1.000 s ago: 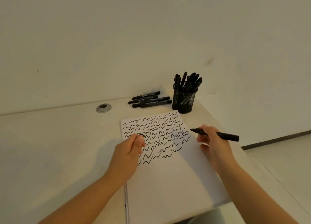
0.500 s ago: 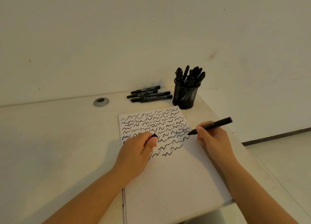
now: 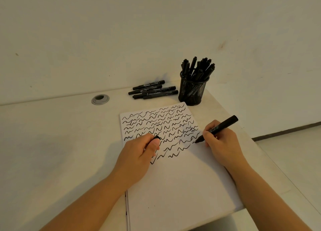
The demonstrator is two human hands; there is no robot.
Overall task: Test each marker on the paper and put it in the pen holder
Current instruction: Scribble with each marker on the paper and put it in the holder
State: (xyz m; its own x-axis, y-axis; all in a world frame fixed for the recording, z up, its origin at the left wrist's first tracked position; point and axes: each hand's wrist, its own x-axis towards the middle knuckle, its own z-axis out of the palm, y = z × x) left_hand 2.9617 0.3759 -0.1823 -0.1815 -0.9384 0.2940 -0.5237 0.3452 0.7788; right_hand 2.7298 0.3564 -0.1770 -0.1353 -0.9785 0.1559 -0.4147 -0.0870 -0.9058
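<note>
A white sheet of paper [image 3: 182, 182] lies on the desk, its upper half covered with black wavy lines. My right hand [image 3: 221, 143] grips an uncapped black marker [image 3: 220, 127] with the tip touching the paper at the right end of the lines. My left hand [image 3: 139, 154] rests on the paper and pinches the marker's black cap [image 3: 157, 137]. A black mesh pen holder [image 3: 192, 91] with several markers stands beyond the paper. Several capped black markers [image 3: 153, 90] lie to its left.
A round grey cable grommet [image 3: 100, 99] sits in the desk at the back left. The wall runs just behind the desk. The desk's right edge passes close to my right hand, with floor below.
My right hand has tilted the marker and brought its tip down onto the paper. My left hand with the cap has shifted slightly right over the lines.
</note>
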